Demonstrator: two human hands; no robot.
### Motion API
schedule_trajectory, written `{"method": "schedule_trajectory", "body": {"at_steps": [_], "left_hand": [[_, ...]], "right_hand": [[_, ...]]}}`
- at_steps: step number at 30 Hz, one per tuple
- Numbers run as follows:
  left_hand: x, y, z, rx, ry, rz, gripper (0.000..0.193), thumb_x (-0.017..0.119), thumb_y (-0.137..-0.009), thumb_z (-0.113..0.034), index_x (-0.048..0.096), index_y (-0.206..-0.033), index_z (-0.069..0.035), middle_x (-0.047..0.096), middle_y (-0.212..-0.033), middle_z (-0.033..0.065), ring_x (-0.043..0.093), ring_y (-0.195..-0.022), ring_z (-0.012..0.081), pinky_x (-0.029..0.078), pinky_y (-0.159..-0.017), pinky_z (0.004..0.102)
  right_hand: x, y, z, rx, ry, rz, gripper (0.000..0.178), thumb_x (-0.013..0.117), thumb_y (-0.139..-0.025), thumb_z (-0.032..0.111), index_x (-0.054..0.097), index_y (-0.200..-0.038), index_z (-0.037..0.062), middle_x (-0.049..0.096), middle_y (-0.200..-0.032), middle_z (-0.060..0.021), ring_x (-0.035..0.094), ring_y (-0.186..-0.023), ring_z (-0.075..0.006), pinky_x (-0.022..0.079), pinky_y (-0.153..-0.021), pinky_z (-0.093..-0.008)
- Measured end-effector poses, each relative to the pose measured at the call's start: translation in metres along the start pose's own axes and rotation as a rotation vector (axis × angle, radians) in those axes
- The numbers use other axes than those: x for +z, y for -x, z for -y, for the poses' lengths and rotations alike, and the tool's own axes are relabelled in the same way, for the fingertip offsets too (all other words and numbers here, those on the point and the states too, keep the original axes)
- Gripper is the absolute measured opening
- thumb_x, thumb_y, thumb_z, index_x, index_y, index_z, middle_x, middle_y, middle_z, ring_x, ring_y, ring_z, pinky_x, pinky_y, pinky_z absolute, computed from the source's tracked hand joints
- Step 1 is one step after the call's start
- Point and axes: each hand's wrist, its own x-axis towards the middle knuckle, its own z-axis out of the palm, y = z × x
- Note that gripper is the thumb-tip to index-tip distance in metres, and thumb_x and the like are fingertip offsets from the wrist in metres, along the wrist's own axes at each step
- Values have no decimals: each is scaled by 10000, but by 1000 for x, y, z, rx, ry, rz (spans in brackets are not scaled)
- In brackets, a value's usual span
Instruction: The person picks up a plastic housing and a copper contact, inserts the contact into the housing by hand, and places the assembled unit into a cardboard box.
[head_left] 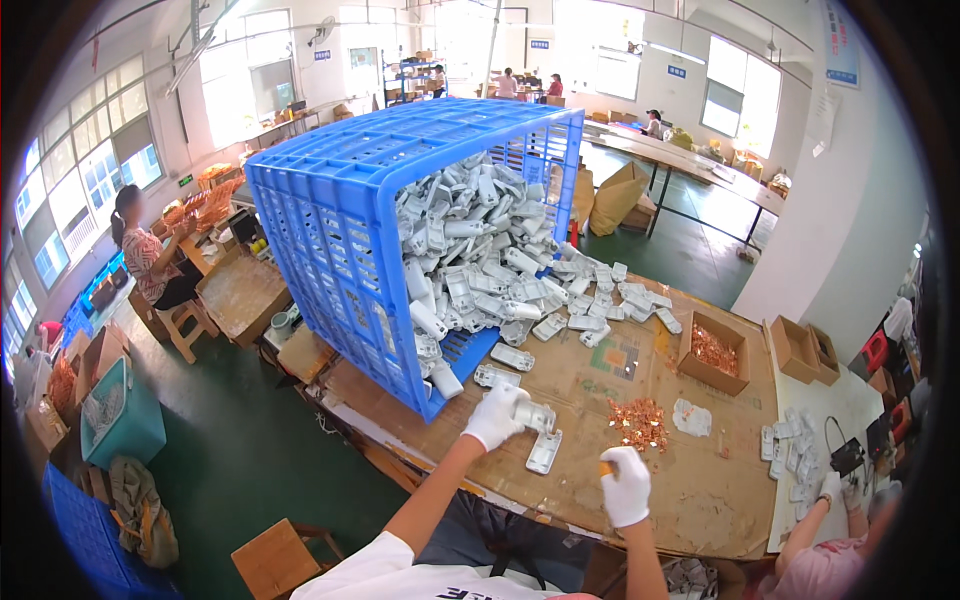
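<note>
near the near edge of the cardboard-covered brown tabletop [700,490], the white-gloved left hand [495,418] has its fingers closed on one end of a small, oblong, white plastic case [537,416]. the white-gloved right hand [627,486] is to the right, also by the near edge, its fingers curled in; a yellow-orange patch shows at their tips, and i cannot tell whether they grip anything. just below the held case, a hollow, rounded-rectangular white plastic shell [544,452] lies on the tabletop, its long side slanting toward the near edge. beyond the right hand, toward the tabletop's right edge, spreads a loose heap of small, shiny copper-coloured pieces [638,424], with a flat whitish patch [692,418] just beside it. nearer the far right corner stands an open brown cardboard box [686,362] holding more such pieces. on the left part of the tabletop a large blue plastic lattice crate [330,230] lies on its side, and a big pile of white-grey plastic casings [480,240] fills it and spills out toward the far edge. past the right edge, on a pale side table [775,510], are a co-worker's gloved hands [832,487].
</note>
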Motion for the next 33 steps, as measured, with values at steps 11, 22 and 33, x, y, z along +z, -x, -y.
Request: {"method": "schedule_trajectory", "body": {"at_steps": [11, 22, 33], "left_hand": [[2, 71, -93, -196, 1305, 249, 426, 649, -869, -21, 500, -1268, -32, 577, -1158, 61, 560, -1116, 144, 454, -972, 310], [19, 72, -114, -258, 828, -63, 413, 558, -919, -38, 474, -1324, -46, 574, -1273, 132, 564, -1174, 182, 453, -964, 295], [32, 84, -96, -532, 1319, 254, 306, 648, -868, -62, 539, -1154, -47, 626, -1002, 40, 616, -932, 118, 503, -791, 253]], "right_hand": [[68, 15, 48, 104, -152, -300, 250, 592, -716, -122, 596, -923, 18, 593, -857, -134, 620, -786, -283, 497, -701, -348], [54, 22, 52, 162, -223, -217, 187, 623, -771, -86, 597, -916, 28, 604, -882, -130, 617, -789, -300, 502, -709, -348], [47, 47, 65, 123, -223, -344, 221, 580, -752, -137, 576, -912, 16, 569, -878, -100, 596, -826, -214, 490, -768, -302]]}}
